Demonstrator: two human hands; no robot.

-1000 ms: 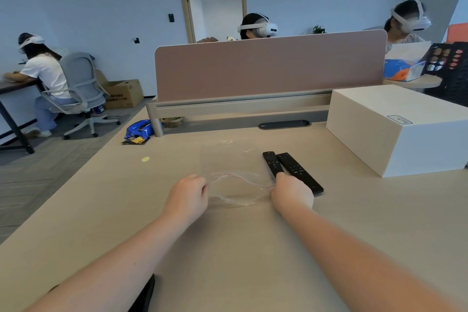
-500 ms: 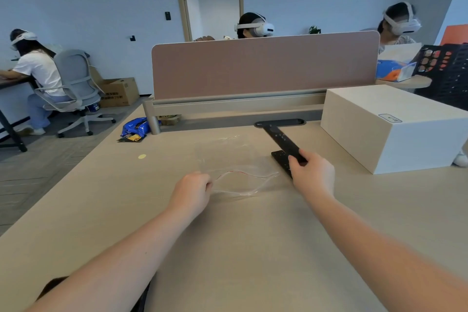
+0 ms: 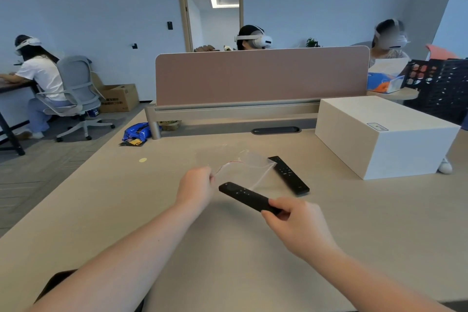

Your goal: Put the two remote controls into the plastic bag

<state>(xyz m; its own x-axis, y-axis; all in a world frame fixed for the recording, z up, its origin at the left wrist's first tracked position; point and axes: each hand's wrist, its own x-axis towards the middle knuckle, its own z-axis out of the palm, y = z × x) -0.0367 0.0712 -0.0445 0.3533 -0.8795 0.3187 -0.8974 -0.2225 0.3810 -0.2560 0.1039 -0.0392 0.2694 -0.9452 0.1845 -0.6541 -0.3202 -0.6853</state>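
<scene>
A clear plastic bag [image 3: 244, 166] with a red zip line lies on the beige desk, its near corner pinched and lifted by my left hand [image 3: 196, 186]. My right hand [image 3: 297, 227] grips one black remote control [image 3: 247, 196] by its near end, held above the desk and pointing left toward the bag's mouth. The second black remote control [image 3: 288, 175] lies flat on the desk just right of the bag.
A large white box [image 3: 385, 134] stands at the right of the desk [image 3: 354, 223]. A pink divider panel [image 3: 260, 75] runs along the back, with a blue snack packet [image 3: 135, 132] at its left foot. Other people sit beyond it and at the far left.
My right hand has picked one remote up off the desk and swung it down and left, in front of the bag. My left hand has raised the bag's corner.
</scene>
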